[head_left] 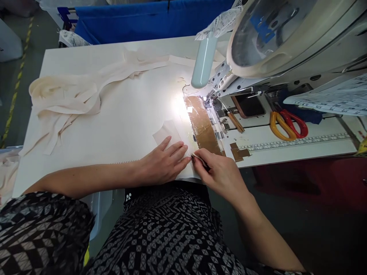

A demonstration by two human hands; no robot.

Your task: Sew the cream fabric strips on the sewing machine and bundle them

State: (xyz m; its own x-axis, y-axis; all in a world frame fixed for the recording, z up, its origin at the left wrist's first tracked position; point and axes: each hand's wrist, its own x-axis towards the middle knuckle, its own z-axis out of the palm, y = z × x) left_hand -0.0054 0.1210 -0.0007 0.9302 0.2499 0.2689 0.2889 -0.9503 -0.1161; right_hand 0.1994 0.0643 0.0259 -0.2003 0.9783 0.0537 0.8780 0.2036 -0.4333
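A small cream fabric piece (pixel 169 130) lies on the white table near its front edge. My left hand (pixel 164 160) rests flat on it, palm down with the fingers stretched to the right. Just beside those fingertips, my right hand (pixel 220 172) pinches the right end of the fabric between thumb and forefinger. Part of the fabric is hidden under my left hand. Beyond my hands stands the sewing machine (pixel 210 97), its lamp lighting the table by the needle area.
Cream fabric strips (pixel 77 91) lie heaped at the left and trail toward the machine. Red-and-yellow-handled scissors (pixel 282 126), a wooden-handled tool (pixel 235 121) and a measuring tape (pixel 295 142) are on the right. A blue cloth (pixel 151 21) hangs behind the table (pixel 132 126).
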